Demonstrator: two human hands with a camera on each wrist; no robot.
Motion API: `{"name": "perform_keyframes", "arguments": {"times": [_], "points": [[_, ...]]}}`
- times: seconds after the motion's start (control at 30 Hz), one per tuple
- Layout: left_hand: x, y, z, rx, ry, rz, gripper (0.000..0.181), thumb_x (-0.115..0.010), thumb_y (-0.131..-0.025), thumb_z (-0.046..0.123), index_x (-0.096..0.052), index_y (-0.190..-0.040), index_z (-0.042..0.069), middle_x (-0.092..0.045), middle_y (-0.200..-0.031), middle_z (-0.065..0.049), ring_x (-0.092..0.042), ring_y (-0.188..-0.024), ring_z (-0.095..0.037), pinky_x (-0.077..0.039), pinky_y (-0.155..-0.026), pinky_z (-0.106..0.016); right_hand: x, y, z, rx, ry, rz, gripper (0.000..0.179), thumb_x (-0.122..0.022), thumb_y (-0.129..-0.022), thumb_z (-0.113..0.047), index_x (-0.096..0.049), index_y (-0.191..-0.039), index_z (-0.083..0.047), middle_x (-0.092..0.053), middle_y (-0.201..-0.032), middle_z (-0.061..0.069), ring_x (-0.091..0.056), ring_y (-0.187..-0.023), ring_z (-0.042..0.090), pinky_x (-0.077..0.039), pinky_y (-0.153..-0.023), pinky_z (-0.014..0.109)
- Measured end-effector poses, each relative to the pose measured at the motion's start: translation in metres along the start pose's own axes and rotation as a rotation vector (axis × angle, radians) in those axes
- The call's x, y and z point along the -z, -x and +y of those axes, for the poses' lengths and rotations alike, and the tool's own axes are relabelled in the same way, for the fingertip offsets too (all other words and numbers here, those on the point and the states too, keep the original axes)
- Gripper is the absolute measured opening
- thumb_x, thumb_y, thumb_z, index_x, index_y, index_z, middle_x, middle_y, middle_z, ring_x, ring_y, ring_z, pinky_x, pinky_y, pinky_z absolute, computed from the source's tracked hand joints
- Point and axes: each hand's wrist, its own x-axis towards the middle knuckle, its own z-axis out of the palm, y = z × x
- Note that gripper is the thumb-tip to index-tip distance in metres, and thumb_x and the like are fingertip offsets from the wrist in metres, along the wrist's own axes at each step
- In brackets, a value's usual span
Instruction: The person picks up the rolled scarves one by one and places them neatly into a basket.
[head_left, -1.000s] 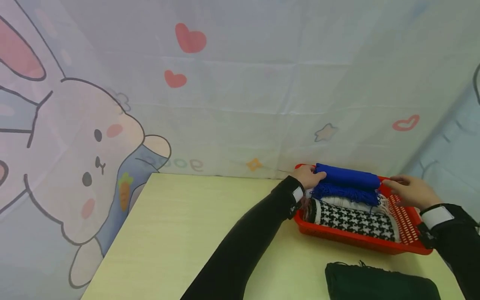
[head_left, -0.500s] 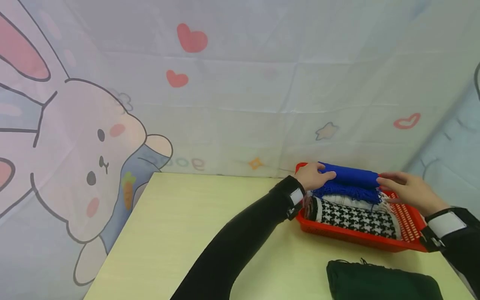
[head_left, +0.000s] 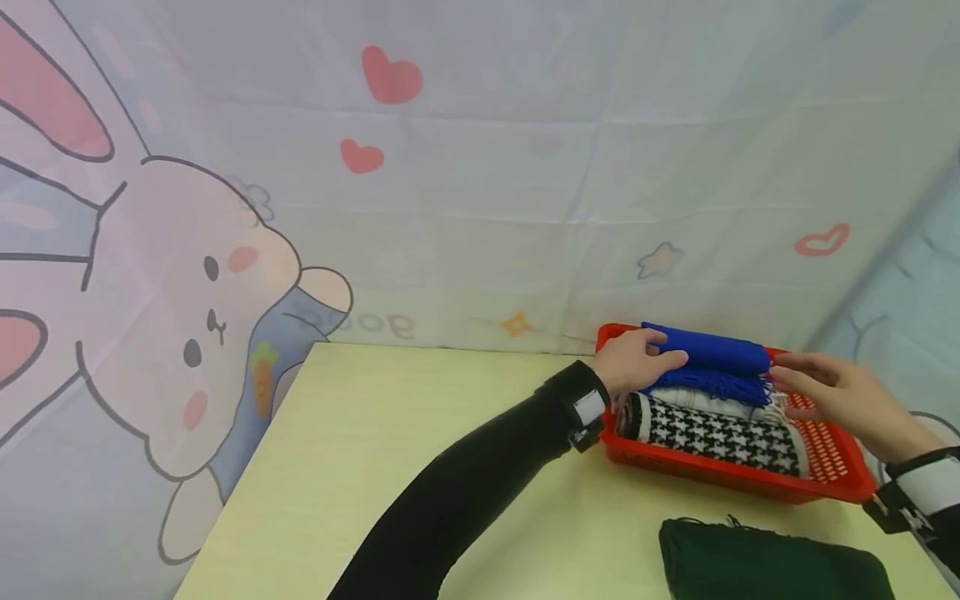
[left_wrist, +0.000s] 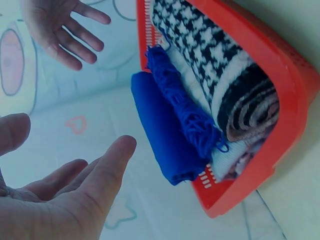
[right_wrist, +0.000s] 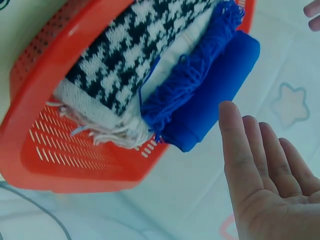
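A rolled blue scarf [head_left: 716, 350] with a fringe lies at the back of a red plastic basket [head_left: 693, 468]. In front of it are a white fringed cloth [head_left: 697, 402] and a rolled black-and-white star-patterned scarf [head_left: 723, 437]. My left hand [head_left: 632, 360] hovers by the blue scarf's left end; the left wrist view shows its extended fingers [left_wrist: 112, 162] apart from the roll. Off the scarf's right end is my right hand [head_left: 851, 404], fingers [right_wrist: 240, 150] straight and holding nothing. Both palms face the scarf.
A folded dark green fringed cloth [head_left: 776, 562] lies on the pale yellow table [head_left: 390, 433] in front of the basket. Behind the table hangs a printed curtain [head_left: 480, 192] with a rabbit, hearts and stars. A thin dark cable [right_wrist: 42, 215] curves beside the basket.
My right hand has drawn away to the right from the blue scarf, and my left hand has eased off its left end. The scarf stays in the basket. The head view has shifted slightly.
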Motion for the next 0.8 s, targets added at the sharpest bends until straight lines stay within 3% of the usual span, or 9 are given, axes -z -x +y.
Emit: {"name": "perform_keyframes", "arguments": {"times": [0.1,0.2,0.5,0.67,0.73,0.8], "points": [[-0.002,0.005,0.001,-0.010,0.019,-0.008,0.056,-0.062,-0.108,0.047,-0.056,-0.157,0.019,-0.067,-0.146,-0.001,-0.066,-0.128,-0.015,-0.055,-0.100,-0.026,-0.005,0.003,0.000,0.013,-0.031,-0.004,0.072,-0.045,-0.116,-0.039,-0.031,-0.156,0.019,-0.040,-0.152,0.048,-0.053,-0.095,-0.022,-0.066,-0.080,0.035],[-0.004,0.010,0.002,-0.025,0.039,-0.022,0.057,-0.063,-0.108,0.045,-0.055,-0.158,0.019,-0.065,-0.149,-0.001,-0.064,-0.131,-0.014,-0.054,-0.102,-0.027,-0.009,0.007,-0.001,0.028,-0.043,-0.013,0.071,-0.045,-0.116,-0.039,-0.033,-0.157,0.017,-0.041,-0.153,0.045,-0.056,-0.095,-0.021,-0.066,-0.079,0.032],[-0.009,0.025,0.001,-0.046,0.029,-0.039,0.058,-0.064,-0.107,0.045,-0.054,-0.158,0.019,-0.064,-0.150,0.002,-0.063,-0.132,-0.012,-0.053,-0.106,-0.028,-0.019,0.020,-0.001,-0.005,-0.038,-0.060,0.073,-0.042,-0.117,-0.042,-0.030,-0.159,0.016,-0.041,-0.154,0.045,-0.070,-0.100,-0.004,-0.066,-0.081,0.036],[-0.012,0.034,-0.002,-0.068,0.029,-0.061,0.058,-0.064,-0.108,0.044,-0.052,-0.159,0.020,-0.062,-0.153,0.003,-0.062,-0.134,-0.009,-0.053,-0.105,-0.024,-0.024,0.028,0.001,-0.021,-0.033,-0.083,0.073,-0.039,-0.117,-0.042,-0.027,-0.159,0.016,-0.038,-0.154,0.047,-0.077,-0.104,0.024,-0.066,-0.081,0.039],[-0.013,0.038,-0.003,-0.080,0.021,-0.065,0.058,-0.064,-0.108,0.043,-0.052,-0.160,0.020,-0.060,-0.154,0.004,-0.062,-0.133,-0.007,-0.052,-0.104,-0.022,-0.026,0.030,0.001,-0.026,-0.040,-0.084,0.071,-0.040,-0.117,-0.040,-0.027,-0.159,0.016,-0.039,-0.154,0.047,-0.078,-0.103,0.028,-0.066,-0.080,0.039],[-0.015,0.041,-0.004,-0.090,0.013,-0.071,0.058,-0.063,-0.108,0.043,-0.051,-0.160,0.020,-0.059,-0.155,0.005,-0.062,-0.132,-0.005,-0.052,-0.102,-0.020,-0.029,0.032,0.001,-0.023,-0.038,-0.082,0.069,-0.040,-0.118,-0.038,-0.029,-0.158,0.017,-0.039,-0.154,0.046,-0.078,-0.100,0.020,-0.066,-0.079,0.038]]}}
